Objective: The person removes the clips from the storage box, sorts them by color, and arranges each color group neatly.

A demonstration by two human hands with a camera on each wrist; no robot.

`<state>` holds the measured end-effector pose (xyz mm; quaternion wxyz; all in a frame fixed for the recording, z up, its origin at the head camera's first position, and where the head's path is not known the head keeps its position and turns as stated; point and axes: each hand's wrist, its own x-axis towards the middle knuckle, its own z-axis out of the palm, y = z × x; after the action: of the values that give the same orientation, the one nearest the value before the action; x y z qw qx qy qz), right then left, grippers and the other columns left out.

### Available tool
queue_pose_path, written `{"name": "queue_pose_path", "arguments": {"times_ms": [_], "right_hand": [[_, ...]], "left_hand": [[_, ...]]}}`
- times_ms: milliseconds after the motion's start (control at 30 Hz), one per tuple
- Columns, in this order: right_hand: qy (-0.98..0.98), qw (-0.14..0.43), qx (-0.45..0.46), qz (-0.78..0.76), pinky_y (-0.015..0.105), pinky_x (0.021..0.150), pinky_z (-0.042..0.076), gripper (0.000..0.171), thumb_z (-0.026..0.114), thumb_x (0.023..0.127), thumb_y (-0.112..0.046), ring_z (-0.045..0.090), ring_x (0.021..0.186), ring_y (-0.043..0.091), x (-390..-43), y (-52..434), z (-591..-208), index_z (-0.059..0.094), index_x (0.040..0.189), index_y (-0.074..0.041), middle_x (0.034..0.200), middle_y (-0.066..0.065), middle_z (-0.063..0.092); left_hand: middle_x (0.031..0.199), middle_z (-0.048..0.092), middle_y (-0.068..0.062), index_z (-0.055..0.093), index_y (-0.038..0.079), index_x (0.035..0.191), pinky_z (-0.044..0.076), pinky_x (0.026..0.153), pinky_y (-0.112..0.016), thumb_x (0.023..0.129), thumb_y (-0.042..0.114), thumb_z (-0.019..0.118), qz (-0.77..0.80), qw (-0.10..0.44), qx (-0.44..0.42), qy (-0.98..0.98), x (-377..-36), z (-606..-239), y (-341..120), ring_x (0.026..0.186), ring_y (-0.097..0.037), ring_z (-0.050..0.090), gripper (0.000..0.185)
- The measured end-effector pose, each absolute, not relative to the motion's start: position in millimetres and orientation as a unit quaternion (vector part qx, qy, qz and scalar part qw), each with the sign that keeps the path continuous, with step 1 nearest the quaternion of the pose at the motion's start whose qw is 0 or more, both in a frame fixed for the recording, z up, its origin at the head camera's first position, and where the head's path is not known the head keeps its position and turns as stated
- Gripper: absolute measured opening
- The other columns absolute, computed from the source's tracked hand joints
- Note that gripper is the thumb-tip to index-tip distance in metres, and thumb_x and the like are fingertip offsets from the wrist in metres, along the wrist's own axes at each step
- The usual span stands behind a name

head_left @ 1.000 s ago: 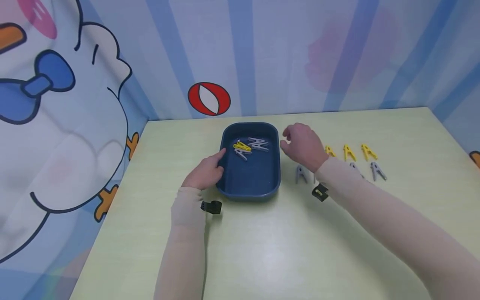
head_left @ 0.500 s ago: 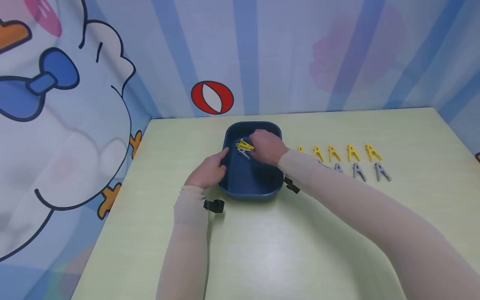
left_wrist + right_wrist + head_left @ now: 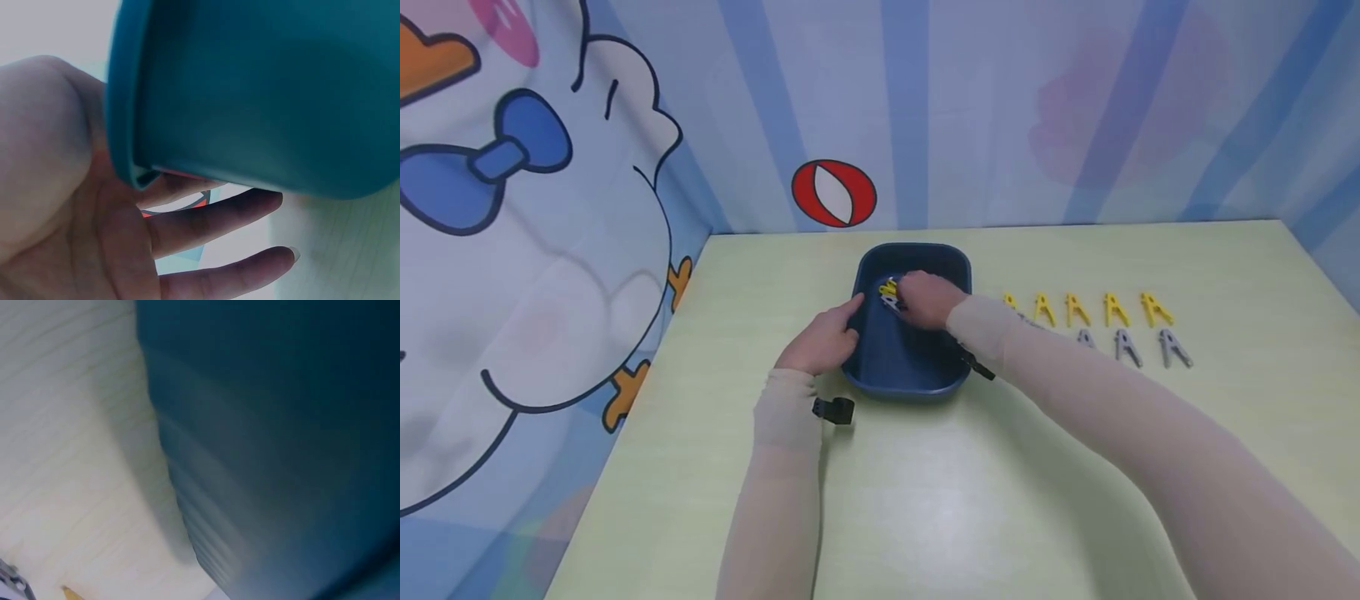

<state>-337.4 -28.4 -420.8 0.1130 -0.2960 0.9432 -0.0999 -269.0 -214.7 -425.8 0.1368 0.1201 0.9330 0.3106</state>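
A dark blue plastic tray point(image 3: 902, 367) lies on the table. My left hand point(image 3: 820, 340) holds its left side, thumb at the rim and the other fingers along the outer wall point(image 3: 262, 106). Over the right rim, my right hand point(image 3: 929, 298) reaches into the tray, its fingertips down among the clothespins and hidden from view. Beside those fingertips show a yellow clothespin point(image 3: 888, 287) and a grey clothespin point(image 3: 890, 302). Whether the right fingers pinch one cannot be seen. The right wrist view has only the tray's outside wall point(image 3: 250, 456) and part of the table.
On the table right of the tray stands a row of several yellow clothespins point(image 3: 1077, 309). Nearer me runs a row of grey clothespins point(image 3: 1127, 348), partly covered by my right sleeve point(image 3: 1075, 375). A printed cloth backdrop point(image 3: 985, 108) rises behind the table.
My right hand has moved left from beside the tray into it, then slightly lower onto the clothespins. The left hand stays at the tray's side. The view has shifted slightly.
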Motion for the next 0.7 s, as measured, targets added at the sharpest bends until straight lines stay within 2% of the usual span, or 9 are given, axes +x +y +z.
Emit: {"name": "queue_pose_path", "arguments": {"times_ms": [167,300,467,700], "right_hand": [[0.944,0.121,-0.292,-0.097,0.039,0.08,0.054,0.02,0.063,0.096,-0.015,0.061,0.082,0.026,-338.5,-32.1,-425.9,0.07,0.106,0.001,0.099,0.015,0.066],[0.947,0.097,-0.294,-0.081,0.041,0.079,0.054,0.021,0.065,0.095,-0.016,0.061,0.084,0.026,-340.1,-34.3,-429.8,0.069,0.106,0.001,0.1,0.015,0.065],[0.951,0.072,-0.295,-0.061,0.041,0.082,0.054,0.031,0.068,0.094,-0.021,0.063,0.09,0.027,-341.0,-35.3,-431.9,0.068,0.115,0.001,0.104,0.015,0.063],[0.955,0.077,-0.28,-0.054,0.044,0.087,0.052,0.039,0.064,0.096,-0.026,0.052,0.096,0.031,-343.4,-31.7,-431.8,0.064,0.128,-0.003,0.115,0.018,0.05]], "left_hand": [[0.157,0.033,-0.014,0.023,0.003,0.157,0.039,0.099,-0.039,0.101,0.007,0.038,0.31,0.136,0.125,0.933,-269.1,-425.7,-213.6,0.121,-0.026,0.047,0.058],[0.157,0.033,-0.014,0.023,0.004,0.157,0.039,0.1,-0.039,0.101,0.008,0.039,0.309,0.134,0.122,0.934,-269.2,-426.3,-213.5,0.123,-0.025,0.047,0.058],[0.157,0.033,-0.012,0.023,0.005,0.157,0.04,0.099,-0.039,0.102,0.008,0.039,0.309,0.134,0.111,0.935,-269.8,-428.0,-215.0,0.121,-0.025,0.047,0.058],[0.157,0.033,-0.013,0.023,0.005,0.158,0.04,0.097,-0.038,0.102,0.009,0.039,0.308,0.134,0.112,0.935,-270.4,-429.4,-215.7,0.121,-0.025,0.047,0.058]]}}
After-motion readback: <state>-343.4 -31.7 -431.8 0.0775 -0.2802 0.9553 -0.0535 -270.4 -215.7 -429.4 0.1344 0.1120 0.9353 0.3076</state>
